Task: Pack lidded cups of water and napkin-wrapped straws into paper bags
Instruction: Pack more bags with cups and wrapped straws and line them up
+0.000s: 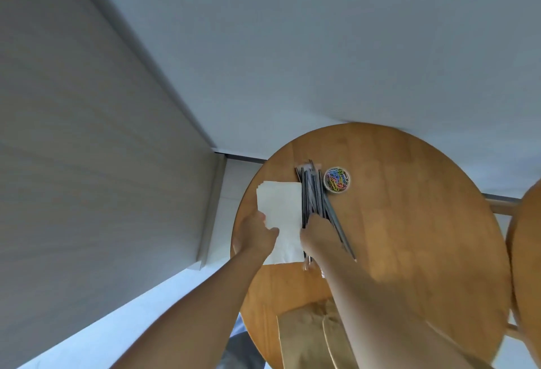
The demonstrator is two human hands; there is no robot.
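A stack of white napkins (282, 210) lies at the left side of a round wooden table (409, 222). Right beside it is a pack of dark straws (314, 193). My left hand (257, 232) rests on the lower left part of the napkins, thumb on top of the paper. My right hand (320, 235) lies on the near end of the straws, fingers curled down over them; what it grips is hidden. A brown paper bag (310, 336) stands at the table's near edge, partly behind my right forearm. No cups are in sight.
A small round tub of coloured paper clips (337, 179) sits just right of the straws. The rim of a second wooden table or chair (527, 251) shows at the far right. A pale wall and a white panel fill the left and top.
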